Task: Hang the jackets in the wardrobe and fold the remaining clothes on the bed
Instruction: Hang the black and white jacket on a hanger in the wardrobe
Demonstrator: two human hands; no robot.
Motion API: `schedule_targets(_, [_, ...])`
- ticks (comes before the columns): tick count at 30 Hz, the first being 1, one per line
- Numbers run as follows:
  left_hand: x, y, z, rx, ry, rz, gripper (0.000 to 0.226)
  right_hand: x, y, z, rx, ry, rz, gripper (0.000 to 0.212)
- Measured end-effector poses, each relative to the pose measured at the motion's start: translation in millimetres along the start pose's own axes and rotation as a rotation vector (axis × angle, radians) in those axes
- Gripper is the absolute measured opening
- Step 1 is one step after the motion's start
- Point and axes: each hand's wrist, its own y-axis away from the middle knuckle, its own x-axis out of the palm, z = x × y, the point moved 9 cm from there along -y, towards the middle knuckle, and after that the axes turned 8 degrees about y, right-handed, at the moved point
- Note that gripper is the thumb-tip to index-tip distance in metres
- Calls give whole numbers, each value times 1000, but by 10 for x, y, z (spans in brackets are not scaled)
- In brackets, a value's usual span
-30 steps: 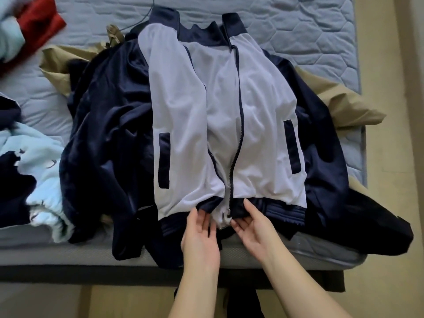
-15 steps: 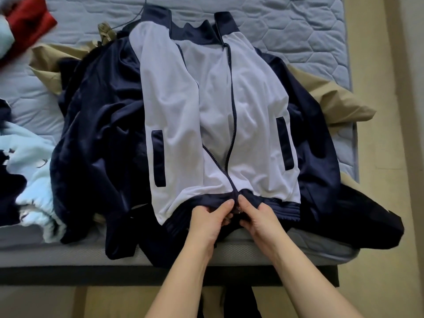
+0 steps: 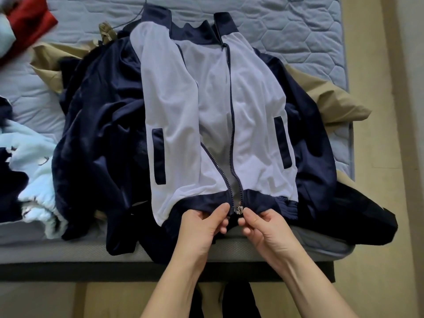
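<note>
While the jacket [image 3: 215, 111] lies on the quilted bed [image 3: 298, 31] beside beige floor [image 3: 371, 203], our left hand [image 3: 202, 223] and right hand [image 3: 266, 223], open earlier, now pinch its hem.

Soft, even and rather dim light covers everything, with no glare and no hard shadows. Above the fingers [image 3: 223, 207] the jacket [image 3: 174, 111] shows its white panels brightest, while its navy folds to their left swallow detail. Below them the bed [image 3: 46, 249] edge bows with wide-angle distortion. Far up-left, a red garment [image 3: 29, 21] is blurred.
</note>
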Motion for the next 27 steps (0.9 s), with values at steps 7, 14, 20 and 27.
schedule_targets(7, [123,170,-236,96,74,-10,42,78,105,9,-44,-30,-47,11])
schedule_targets(14, [235,269,-373,194,39,-35,28,112,169,111,-100,-112,-103,12])
schedule_targets(20, [246,287,-386,239,38,-88,26,120,186,99,-99,-191,-185,8])
schedule_targets(27, [173,283,-437,332,-285,-152,21,116,212,85,-93,-323,-287,8])
